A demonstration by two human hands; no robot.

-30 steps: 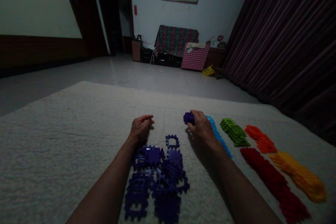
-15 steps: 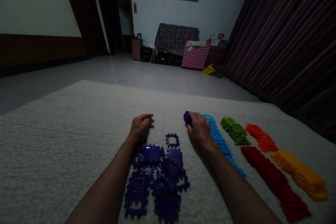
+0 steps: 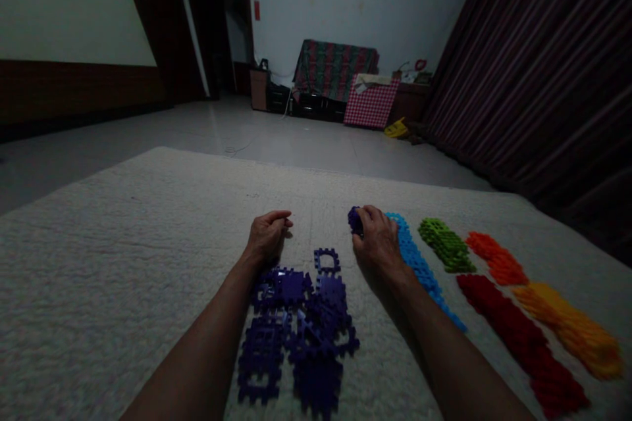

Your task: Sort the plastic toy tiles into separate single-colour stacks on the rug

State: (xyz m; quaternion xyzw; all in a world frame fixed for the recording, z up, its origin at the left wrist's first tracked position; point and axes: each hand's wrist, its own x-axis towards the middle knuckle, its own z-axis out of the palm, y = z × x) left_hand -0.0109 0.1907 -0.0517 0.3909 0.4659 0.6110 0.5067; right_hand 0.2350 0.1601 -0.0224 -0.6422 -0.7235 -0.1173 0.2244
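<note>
My right hand is closed around a small stack of purple interlocking tiles, standing on the pale mat just left of the blue row. My left hand rests near the mat with its fingers drawn together, and nothing shows in them. Between my forearms lies a loose pile of purple tiles, some solid, some with cut-out windows, all with notched edges. One square purple frame tile lies flat at the pile's far end, between my hands.
Right of my right arm run a blue row, a green row, an orange row, a red row and a yellow row of stacked tiles. The cream mat ends at a tiled floor. Dark curtains hang at right.
The view has shifted slightly. My hands hold nearly the same pose, the right one still around the purple stack, and the pile has not visibly changed.
</note>
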